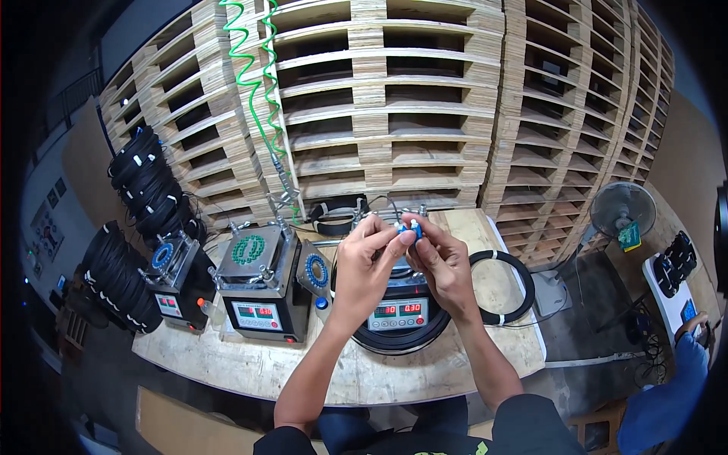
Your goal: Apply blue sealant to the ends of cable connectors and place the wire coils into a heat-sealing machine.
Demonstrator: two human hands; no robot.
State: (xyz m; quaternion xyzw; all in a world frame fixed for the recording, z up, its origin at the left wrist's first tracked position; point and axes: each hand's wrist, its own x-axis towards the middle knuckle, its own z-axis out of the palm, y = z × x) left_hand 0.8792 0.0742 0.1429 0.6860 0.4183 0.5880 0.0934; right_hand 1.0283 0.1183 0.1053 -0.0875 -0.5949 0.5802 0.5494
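Note:
My left hand and my right hand meet above the bench, raised over a machine. Between the fingertips are small blue connectors with white tips; one blue connector sits at my left fingers and another blue connector at my right. Both hands are closed in a pinch, and the fingers partly hide the pieces. A dark cable shows just behind the fingertips. Below the hands is a bench machine with red digital displays, encircled by coiled black cable.
On the wooden bench stand another machine with a round green-dotted plate and a smaller machine. A black cable coil lies to the right. Stacked pallets rise behind; a fan and a person in blue are at right.

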